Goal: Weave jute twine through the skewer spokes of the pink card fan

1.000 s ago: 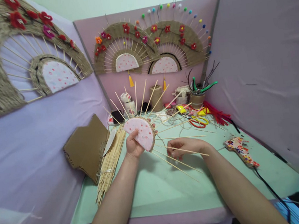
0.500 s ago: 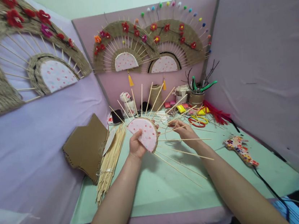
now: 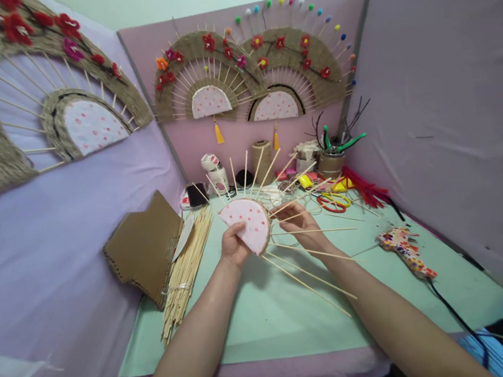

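Observation:
My left hand grips the frame of a half-round fan, thumb on its pink, red-dotted centre and fingers behind. Thin wooden sticks fan out from the curved edge, upward and to the right. Twine lies along that curved edge. Among the right-hand sticks, my right hand is closed, its fingertips pinched close to the edge. A thin loop of twine hangs beside these fingers, which seem to hold the strand. The fingertips are partly hidden by sticks.
A bundle of sticks and folded cardboard lie at left. Behind stand a twine spool and a tool pot. Scissors and a flower-patterned glue gun lie at right. Finished fans hang on the back wall.
My right hand has moved left, closer to the fan's curved edge. The fan frame has shifted slightly right and turned a little in my left hand.

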### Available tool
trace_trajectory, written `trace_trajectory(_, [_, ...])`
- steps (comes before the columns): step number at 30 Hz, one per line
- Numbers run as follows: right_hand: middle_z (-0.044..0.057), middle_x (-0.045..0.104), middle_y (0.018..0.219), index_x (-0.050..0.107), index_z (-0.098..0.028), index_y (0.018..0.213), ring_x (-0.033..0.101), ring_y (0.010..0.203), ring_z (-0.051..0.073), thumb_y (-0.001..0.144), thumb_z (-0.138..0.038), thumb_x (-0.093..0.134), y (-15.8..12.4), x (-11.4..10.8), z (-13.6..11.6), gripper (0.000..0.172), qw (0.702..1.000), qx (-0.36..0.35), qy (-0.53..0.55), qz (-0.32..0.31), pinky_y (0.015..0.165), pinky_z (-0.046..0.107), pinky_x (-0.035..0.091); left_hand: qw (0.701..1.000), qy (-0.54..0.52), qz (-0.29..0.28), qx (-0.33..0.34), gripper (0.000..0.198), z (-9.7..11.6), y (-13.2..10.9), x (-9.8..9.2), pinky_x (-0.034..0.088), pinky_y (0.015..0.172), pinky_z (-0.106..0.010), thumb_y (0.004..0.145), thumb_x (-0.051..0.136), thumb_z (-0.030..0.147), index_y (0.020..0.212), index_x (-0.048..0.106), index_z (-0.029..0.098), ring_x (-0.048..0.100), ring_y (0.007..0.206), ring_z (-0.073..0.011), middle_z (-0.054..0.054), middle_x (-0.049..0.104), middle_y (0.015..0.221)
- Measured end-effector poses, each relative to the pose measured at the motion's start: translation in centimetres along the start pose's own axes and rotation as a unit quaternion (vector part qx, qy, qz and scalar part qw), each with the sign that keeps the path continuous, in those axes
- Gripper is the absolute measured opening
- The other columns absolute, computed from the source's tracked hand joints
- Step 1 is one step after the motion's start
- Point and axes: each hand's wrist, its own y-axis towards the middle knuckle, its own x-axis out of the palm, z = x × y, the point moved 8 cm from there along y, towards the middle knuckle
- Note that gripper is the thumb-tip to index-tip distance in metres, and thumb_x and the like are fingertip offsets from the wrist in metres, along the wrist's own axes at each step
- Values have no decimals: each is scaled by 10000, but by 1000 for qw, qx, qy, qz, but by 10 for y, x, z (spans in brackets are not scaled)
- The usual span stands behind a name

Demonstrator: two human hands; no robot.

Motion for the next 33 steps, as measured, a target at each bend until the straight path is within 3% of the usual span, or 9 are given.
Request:
trace_trajectory(3, [22, 618, 909, 542, -254, 942, 586, 818, 172, 685, -316, 698, -2, 1, 8, 307, 999, 26, 7, 29, 729, 318, 474, 1000, -3, 23, -4, 603, -5, -2, 0, 398, 1008, -444, 615, 495, 3, 1206, 541, 109, 643, 980, -254, -75, 726, 877])
trace_trajectory(6, [16, 602, 786, 592, -234, 902, 516, 645, 138, 692, -357, 682, -4, -8, 14, 260, 995, 51, -34, 74, 581, 276, 427, 999, 7, 28, -15, 596, -11, -4, 4, 424, 984, -425, 607, 495, -33, 1183, 561, 108, 672, 876, -235, -66, 727, 823])
trace_trajectory(9, [9, 588, 721, 643, -225, 866, 459, 577, 120, 711, -356, 656, -5, -16, 11, 204, 991, 42, -67, 110, 541, 269, 387, 999, 13, 48, -10, 547, -14, -5, 5, 452, 953, -366, 631, 511, -50, 1148, 584, 115, 679, 747, -185, -38, 723, 767])
trace_trajectory(15, [29, 628, 822, 699, -208, 838, 544, 726, 147, 745, -310, 637, -5, -13, -11, 151, 986, -60, -117, 101, 643, 281, 435, 996, -13, 93, 7, 367, -18, -5, 3, 483, 900, -301, 684, 559, -3, 1029, 616, 108, 669, 728, -144, -43, 721, 806])
trace_trajectory(19, [21, 621, 802, 707, -213, 854, 569, 740, 139, 766, -277, 630, -7, -8, -16, 134, 985, -102, -109, 84, 665, 275, 463, 998, -28, 48, -36, 265, -29, -8, 10, 479, 915, -369, 743, 559, 100, 1003, 611, 103, 674, 810, -183, -81, 717, 865])
trace_trajectory(22, [26, 632, 831, 711, -218, 847, 589, 735, 141, 764, -275, 639, -8, -8, -16, 124, 987, -100, -101, 79, 680, 288, 485, 996, -20, -26, -89, 361, -37, -14, 18, 446, 948, -461, 741, 537, 123, 1098, 579, 92, 648, 954, -251, -123, 707, 943])
trace_trajectory(24, [28, 640, 836, 713, -221, 833, 599, 754, 148, 756, -276, 649, -8, -9, -18, 114, 986, -105, -100, 85, 700, 295, 491, 995, -11, -52, -89, 476, -37, -18, 21, 429, 961, -488, 704, 525, 73, 1178, 541, 106, 636, 989, -264, -120, 704, 973])
trace_trajectory(27, [32, 649, 831, 712, -218, 815, 610, 788, 160, 749, -281, 655, -8, -9, -22, 108, 986, -105, -94, 85, 724, 304, 496, 996, 6, -53, -66, 586, -32, -20, 21, 432, 967, -472, 679, 502, 18, 1254, 491, 131, 646, 969, -249, -102, 705, 988])
trace_trajectory(33, [43, 660, 841, 713, -204, 778, 615, 810, 167, 727, -282, 661, -5, -8, -17, 107, 989, -78, -96, 78, 778, 320, 488, 998, 13, -45, -39, 594, -27, -15, 26, 445, 963, -413, 705, 473, 31, 1295, 456, 101, 640, 981, -230, -118, 685, 1053])
